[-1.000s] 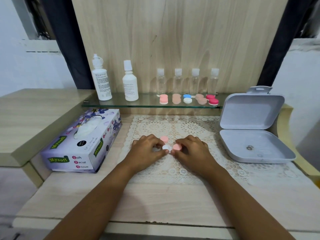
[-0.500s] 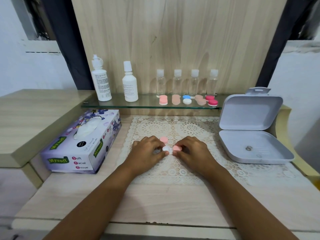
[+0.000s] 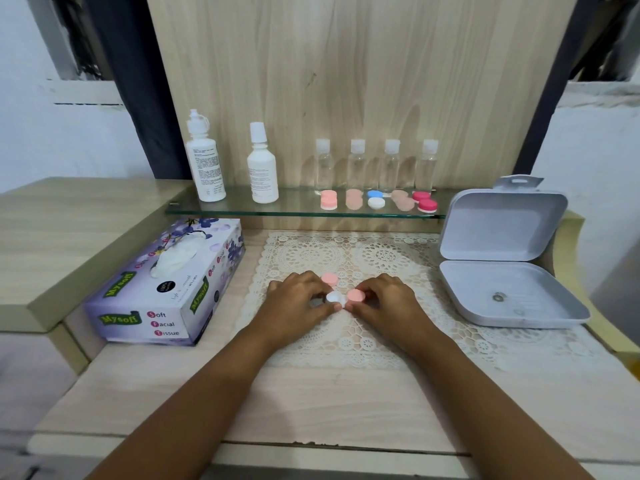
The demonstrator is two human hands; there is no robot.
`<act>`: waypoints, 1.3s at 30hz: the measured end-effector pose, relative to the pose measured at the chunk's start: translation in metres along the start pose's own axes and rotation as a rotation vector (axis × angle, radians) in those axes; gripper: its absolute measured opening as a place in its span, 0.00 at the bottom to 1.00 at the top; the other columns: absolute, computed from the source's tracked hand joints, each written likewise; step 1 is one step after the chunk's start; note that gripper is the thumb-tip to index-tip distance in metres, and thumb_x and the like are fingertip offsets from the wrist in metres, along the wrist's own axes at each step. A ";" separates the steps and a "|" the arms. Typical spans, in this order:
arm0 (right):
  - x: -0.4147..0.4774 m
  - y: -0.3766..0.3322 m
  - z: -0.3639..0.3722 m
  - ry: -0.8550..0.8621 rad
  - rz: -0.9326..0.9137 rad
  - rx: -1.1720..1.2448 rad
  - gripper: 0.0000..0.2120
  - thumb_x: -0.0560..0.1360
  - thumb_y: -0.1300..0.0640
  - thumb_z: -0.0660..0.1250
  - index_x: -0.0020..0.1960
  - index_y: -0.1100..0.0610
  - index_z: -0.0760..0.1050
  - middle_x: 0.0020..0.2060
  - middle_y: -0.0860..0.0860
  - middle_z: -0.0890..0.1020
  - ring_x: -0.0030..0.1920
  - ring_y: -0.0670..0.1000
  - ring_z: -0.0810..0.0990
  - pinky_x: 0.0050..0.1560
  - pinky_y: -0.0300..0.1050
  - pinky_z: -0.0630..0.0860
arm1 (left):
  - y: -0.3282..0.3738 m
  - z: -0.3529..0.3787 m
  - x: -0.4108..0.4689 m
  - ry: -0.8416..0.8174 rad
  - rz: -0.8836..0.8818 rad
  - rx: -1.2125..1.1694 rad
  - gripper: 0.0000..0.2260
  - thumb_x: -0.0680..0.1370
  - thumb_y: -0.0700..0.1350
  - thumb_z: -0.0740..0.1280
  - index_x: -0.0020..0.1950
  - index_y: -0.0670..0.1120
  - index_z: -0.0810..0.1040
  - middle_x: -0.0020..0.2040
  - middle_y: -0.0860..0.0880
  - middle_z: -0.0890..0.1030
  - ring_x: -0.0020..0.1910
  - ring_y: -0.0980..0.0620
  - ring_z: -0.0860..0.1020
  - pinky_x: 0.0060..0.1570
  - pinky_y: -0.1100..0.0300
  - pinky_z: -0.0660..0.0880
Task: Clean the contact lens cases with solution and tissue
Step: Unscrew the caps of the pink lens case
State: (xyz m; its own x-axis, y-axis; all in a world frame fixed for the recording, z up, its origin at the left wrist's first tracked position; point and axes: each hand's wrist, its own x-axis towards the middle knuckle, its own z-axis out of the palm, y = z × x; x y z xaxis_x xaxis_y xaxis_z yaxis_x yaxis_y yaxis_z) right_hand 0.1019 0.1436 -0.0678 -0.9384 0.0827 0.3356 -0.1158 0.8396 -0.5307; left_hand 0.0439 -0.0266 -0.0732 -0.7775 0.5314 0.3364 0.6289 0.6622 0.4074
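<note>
Head view, lens case [image 3: 341, 298]: right of the tissue box [image 3: 162, 289].
Left hand [image 3: 298, 301]: curled, pinching its white end [image 3: 333, 296].
Right hand [image 3: 389, 301]: pinching the pink cap [image 3: 355, 295].
Handling: likely light, stiff, slippery; grip cap edges.

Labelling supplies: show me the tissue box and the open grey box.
tissue box [image 3: 138, 323]: head view, on its front panel.
open grey box [image 3: 502, 230]: head view, on its raised lid.
</note>
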 end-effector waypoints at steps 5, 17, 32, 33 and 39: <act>0.000 0.001 0.000 -0.004 -0.053 -0.010 0.10 0.72 0.50 0.68 0.50 0.54 0.79 0.41 0.44 0.73 0.47 0.46 0.68 0.56 0.48 0.67 | -0.002 0.001 0.002 0.000 0.014 -0.019 0.14 0.75 0.56 0.65 0.57 0.52 0.80 0.55 0.58 0.76 0.57 0.57 0.70 0.59 0.50 0.63; -0.002 0.000 -0.003 -0.092 -0.092 -0.054 0.21 0.70 0.45 0.56 0.57 0.53 0.77 0.50 0.49 0.76 0.54 0.51 0.71 0.59 0.49 0.65 | -0.005 0.004 0.003 0.023 0.027 -0.066 0.15 0.74 0.56 0.67 0.56 0.51 0.81 0.52 0.57 0.77 0.54 0.57 0.73 0.58 0.45 0.67; -0.001 -0.001 -0.005 -0.035 -0.004 0.031 0.10 0.72 0.49 0.69 0.48 0.54 0.77 0.42 0.44 0.74 0.49 0.46 0.70 0.57 0.48 0.68 | -0.005 0.004 0.004 0.010 0.010 -0.078 0.14 0.74 0.56 0.67 0.57 0.52 0.80 0.49 0.62 0.72 0.53 0.61 0.68 0.61 0.46 0.65; -0.001 -0.001 -0.005 -0.042 -0.020 0.032 0.09 0.72 0.50 0.69 0.49 0.54 0.77 0.43 0.44 0.74 0.49 0.46 0.70 0.57 0.49 0.68 | -0.005 0.004 0.004 0.008 0.011 -0.076 0.14 0.74 0.56 0.67 0.57 0.52 0.80 0.49 0.62 0.72 0.53 0.61 0.68 0.61 0.46 0.65; -0.002 0.000 -0.005 -0.101 -0.037 0.002 0.18 0.72 0.47 0.59 0.56 0.52 0.77 0.50 0.49 0.76 0.54 0.50 0.72 0.62 0.53 0.66 | -0.006 0.004 0.004 0.005 0.005 -0.090 0.15 0.74 0.56 0.67 0.57 0.51 0.80 0.49 0.62 0.72 0.54 0.60 0.70 0.61 0.46 0.65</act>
State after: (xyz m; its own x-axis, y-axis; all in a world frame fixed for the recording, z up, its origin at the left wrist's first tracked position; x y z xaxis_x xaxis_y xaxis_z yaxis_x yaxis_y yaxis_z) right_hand 0.1053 0.1461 -0.0644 -0.9615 -0.0032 0.2749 -0.1517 0.8400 -0.5209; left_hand 0.0373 -0.0263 -0.0783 -0.7744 0.5320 0.3425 0.6309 0.6091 0.4806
